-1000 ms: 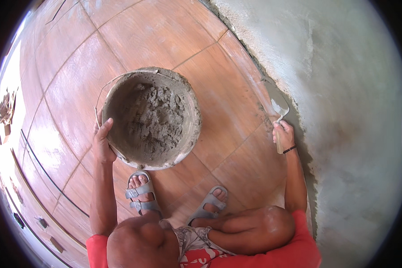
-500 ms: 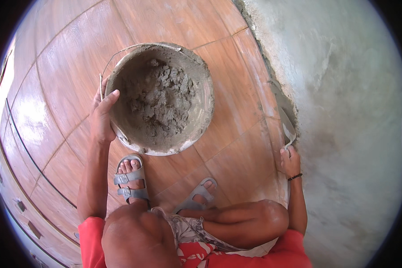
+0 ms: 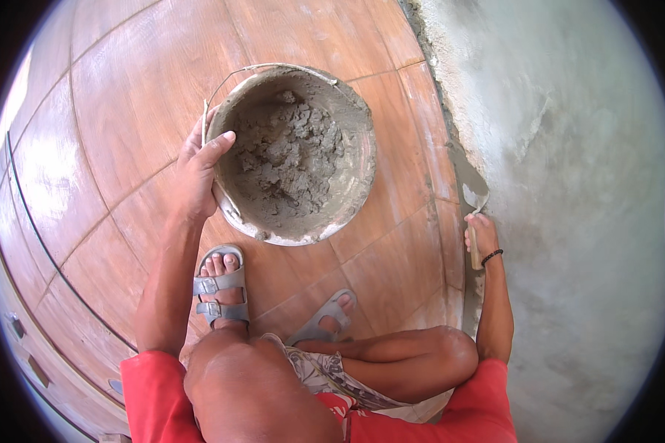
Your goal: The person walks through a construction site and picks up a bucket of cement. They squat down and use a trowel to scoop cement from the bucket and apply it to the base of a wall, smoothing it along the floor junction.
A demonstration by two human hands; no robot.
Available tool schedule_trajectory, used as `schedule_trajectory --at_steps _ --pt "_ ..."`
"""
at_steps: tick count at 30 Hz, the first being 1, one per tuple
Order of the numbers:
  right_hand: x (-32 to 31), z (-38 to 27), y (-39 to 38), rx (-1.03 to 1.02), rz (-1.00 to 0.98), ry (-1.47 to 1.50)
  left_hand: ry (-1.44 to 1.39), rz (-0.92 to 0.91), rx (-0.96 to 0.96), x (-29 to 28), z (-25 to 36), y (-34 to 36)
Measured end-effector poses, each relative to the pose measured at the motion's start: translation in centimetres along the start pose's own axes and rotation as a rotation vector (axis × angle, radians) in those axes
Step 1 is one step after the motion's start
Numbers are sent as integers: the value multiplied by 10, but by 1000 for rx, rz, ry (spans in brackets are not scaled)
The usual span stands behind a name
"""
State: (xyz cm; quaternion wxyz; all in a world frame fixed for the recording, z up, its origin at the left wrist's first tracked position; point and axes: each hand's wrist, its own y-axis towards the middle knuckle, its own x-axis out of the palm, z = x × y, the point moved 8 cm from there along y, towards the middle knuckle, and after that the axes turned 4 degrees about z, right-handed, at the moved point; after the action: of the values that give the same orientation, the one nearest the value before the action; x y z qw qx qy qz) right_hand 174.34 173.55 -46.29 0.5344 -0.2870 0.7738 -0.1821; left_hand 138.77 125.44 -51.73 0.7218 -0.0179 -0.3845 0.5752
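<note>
Seen from the head camera, the left hand [image 3: 198, 177] had the near-left rim of the bucket [image 3: 360, 148] pinched, thumb hooked over the lip and fingers around the outside, with lumpy grey mortar [image 3: 292, 164] lying in the bucket just right of that grip. Well off to the other side, I saw the right hand [image 3: 484, 236] closed round the trowel's [image 3: 475, 196] handle, the blade just beyond the fingers over a wet grey strip [image 3: 465, 168] between the floor tiles [image 3: 391, 155] and the wall [image 3: 576, 221].

Free passage between bucket [image 3: 358, 166] and wall [image 3: 584, 221].
</note>
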Motion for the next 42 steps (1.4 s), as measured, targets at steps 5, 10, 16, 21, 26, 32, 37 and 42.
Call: schedule_trajectory --at_steps 5,10,16,21,26,32,37,42 --pt "-18 15 -15 22 57 -95 -24 -34 10 2 1 0" --pt "-28 15 -49 22 135 -226 -8 -46 11 -1 -2 3" --pt "0 -39 -60 -119 77 -196 21 56 -12 -7 3 -1" --pt "2 -30 -14 -1 70 -150 16 13 -18 2 -1 0" --pt "-8 -12 -25 49 106 -252 -20 -32 -2 -5 -2 4" --pt "-42 -1 -59 -140 165 -404 -26 16 -3 -5 -3 3" --pt "23 -60 -61 -512 47 -727 21 58 -14 -15 -1 1" --pt "19 -97 8 -389 133 -708 -24 19 -7 -1 -4 4"
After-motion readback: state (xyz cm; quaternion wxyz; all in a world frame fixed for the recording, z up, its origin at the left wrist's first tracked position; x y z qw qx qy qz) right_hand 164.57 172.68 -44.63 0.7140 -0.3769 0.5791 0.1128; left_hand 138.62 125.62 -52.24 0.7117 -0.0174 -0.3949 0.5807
